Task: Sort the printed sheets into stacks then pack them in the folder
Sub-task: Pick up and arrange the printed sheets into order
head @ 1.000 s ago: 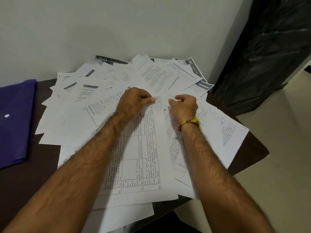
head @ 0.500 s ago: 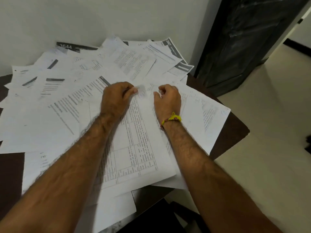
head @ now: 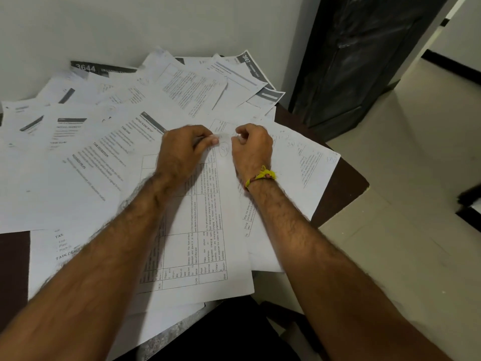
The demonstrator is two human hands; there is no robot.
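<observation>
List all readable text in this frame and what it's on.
"3644": dark header band of the far-left sheet
"3667": dark header band of the far-right sheet
"TASK GOAL": sheet left of the hands
"3644": bottom cell of the table sheet
Table cells, body text, pen marks: too small or blurred.

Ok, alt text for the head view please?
Both hands, left hand and right hand, pinch the top edge of a table-printed sheet amid printed sheets spread over a dark table by a white wall.

dark table (head: 338,186) strewn with overlapping printed sheets (head: 86,165).
</observation>
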